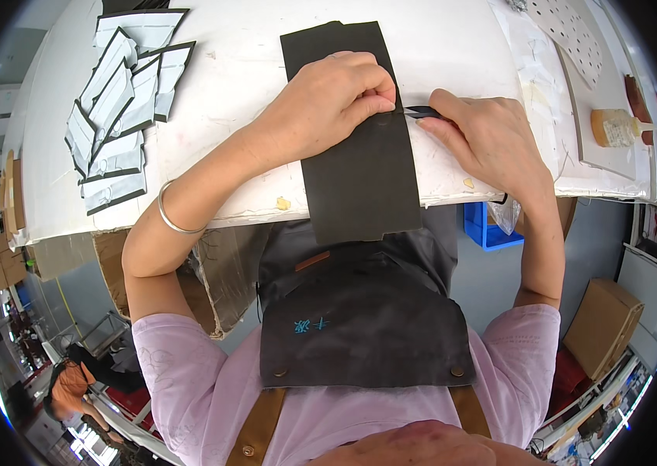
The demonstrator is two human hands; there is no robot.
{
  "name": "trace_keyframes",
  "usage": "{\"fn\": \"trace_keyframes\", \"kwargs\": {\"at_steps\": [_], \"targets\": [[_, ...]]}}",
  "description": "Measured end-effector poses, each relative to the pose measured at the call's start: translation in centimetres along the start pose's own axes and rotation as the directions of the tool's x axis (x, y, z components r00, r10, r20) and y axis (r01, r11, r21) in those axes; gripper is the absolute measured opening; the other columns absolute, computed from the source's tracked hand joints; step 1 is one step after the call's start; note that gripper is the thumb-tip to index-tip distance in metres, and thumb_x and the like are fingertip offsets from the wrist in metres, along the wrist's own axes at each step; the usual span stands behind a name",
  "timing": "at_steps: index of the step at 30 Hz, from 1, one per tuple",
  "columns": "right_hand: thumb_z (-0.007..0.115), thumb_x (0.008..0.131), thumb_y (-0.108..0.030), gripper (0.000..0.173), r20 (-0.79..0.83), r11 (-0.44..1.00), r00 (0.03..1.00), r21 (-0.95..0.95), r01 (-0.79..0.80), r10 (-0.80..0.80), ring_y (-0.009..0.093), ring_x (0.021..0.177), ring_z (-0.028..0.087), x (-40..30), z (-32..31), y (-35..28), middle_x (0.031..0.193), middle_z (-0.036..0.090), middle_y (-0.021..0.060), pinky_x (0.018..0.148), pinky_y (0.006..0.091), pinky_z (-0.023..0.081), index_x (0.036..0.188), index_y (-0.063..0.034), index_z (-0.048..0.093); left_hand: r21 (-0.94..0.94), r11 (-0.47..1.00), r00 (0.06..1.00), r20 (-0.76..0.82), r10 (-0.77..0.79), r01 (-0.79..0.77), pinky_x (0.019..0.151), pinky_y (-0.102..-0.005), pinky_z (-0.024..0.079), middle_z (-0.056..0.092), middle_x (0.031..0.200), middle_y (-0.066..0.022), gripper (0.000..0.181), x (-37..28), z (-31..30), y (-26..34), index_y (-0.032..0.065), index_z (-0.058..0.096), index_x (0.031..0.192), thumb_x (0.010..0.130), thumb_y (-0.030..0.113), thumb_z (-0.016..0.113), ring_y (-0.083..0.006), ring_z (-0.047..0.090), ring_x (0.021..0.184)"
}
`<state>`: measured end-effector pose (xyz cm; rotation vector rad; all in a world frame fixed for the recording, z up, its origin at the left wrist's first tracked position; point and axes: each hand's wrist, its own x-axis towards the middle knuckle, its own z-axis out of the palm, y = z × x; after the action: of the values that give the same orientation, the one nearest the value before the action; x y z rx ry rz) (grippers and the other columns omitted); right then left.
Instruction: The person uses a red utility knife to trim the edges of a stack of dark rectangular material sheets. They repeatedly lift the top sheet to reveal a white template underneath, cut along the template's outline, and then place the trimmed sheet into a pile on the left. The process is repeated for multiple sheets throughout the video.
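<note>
A long black sheet (360,169), perhaps leather or similar material, lies on the white worktable, its near end hanging over the front edge. A crosswise seam or fold runs across its middle. My left hand (343,99) rests on the sheet, thumb and fingertips pinched together at the right end of that line. What lies between these fingertips is too small to make out. From the right, my right hand (483,137) holds a small dark cutting tool (430,112), likely thread snips. Its pointed blades touch or nearly touch the sheet's right edge beside my left fingertips.
Several black-edged pieces with pale backing (113,105) lie heaped at the left of the worktable (229,192). A bottle of amber liquid (614,127) lies on a board at the right. Below the table are a blue bin (480,227) and a cardboard box (223,274).
</note>
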<state>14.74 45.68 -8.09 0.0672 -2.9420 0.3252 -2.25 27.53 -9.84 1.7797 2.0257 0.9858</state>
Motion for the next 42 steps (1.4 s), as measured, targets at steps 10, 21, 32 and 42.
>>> {"fn": "trace_keyframes", "kwargs": {"at_steps": [10, 21, 32, 42], "targets": [[0.056, 0.101, -0.042, 0.036, 0.01, 0.999, 1.0, 0.012, 0.029, -0.03, 0.033, 0.056, 0.061, 0.9, 0.5, 0.0, 0.054, 0.056, 0.0107, 0.051, 0.0426, 0.043, 0.085, -0.0103, 0.062, -0.175, 0.973, 0.988, 0.064, -0.144, 0.153, 0.068, -0.0266, 0.044, 0.06, 0.087, -0.0024, 0.014, 0.1, -0.3, 0.0, 0.0018, 0.066, 0.097, 0.097, 0.016, 0.067, -0.0105, 0.054, 0.076], [0.057, 0.1, -0.04, 0.035, 0.018, 0.995, 0.999, 0.096, 0.038, -0.039, 0.033, 0.056, 0.06, 0.7, 0.3, 0.1, 0.055, 0.055, 0.0113, 0.051, 0.0424, 0.042, 0.083, -0.0101, 0.062, -0.302, 0.917, 0.965, 0.105, -0.24, 0.261, 0.07, -0.0245, 0.044, 0.059, 0.086, 0.0012, 0.013, 0.4, -0.7, -0.2, 0.0032, 0.065, 0.098, 0.099, 0.016, 0.065, -0.0069, 0.051, 0.078], [0.083, 0.082, -0.019, 0.023, 0.22, 0.644, 0.904, 0.641, -0.417, 0.366, 0.015, 0.05, 0.044, -8.3, -0.1, -6.2, 0.06, 0.052, 0.0074, 0.049, 0.0294, 0.037, 0.086, -0.001, 0.07, 0.194, 0.788, 0.754, 0.228, -0.616, 0.585, 0.055, -0.0244, 0.038, 0.063, 0.077, 0.0006, 0.01, -17.9, -14.6, 6.3, 0.003, 0.065, 0.084, 0.084, 0.007, 0.075, -0.0089, 0.055, 0.067], [0.069, 0.092, -0.01, 0.012, -0.335, 0.772, 0.823, 0.609, -0.181, 0.458, 0.005, 0.057, 0.041, -3.2, -2.1, -7.1, 0.062, 0.05, 0.001, 0.051, 0.0241, 0.033, 0.089, 0.0004, 0.064, -0.137, 0.875, 0.885, 0.1, -0.454, 0.464, 0.064, -0.0234, 0.045, 0.063, 0.074, -0.0024, 0.022, -9.5, -9.6, 5.9, 0.002, 0.061, 0.079, 0.096, 0.015, 0.066, -0.0092, 0.062, 0.072]]}}
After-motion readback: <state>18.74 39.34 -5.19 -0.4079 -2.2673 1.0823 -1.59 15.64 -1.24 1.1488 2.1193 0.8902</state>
